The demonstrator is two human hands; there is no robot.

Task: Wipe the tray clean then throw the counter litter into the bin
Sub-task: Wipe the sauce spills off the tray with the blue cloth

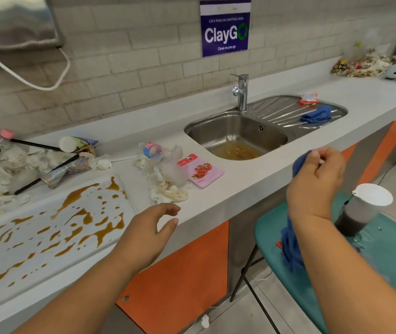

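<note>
Right hand (317,179) is off the counter's (240,179) near edge, fingers clenched round a crumpled blue cloth (293,251) that hangs below the wrist. Left hand (151,227) hovers at the near edge, fingers released and loosely spread, holding nothing. White rectangular tray (35,259) with brown liquid spills sits near left on the counter; crumpled tissues (165,189), a pink sachet (200,171) and a clear plastic bottle (152,149) lie just beyond it.
</note>
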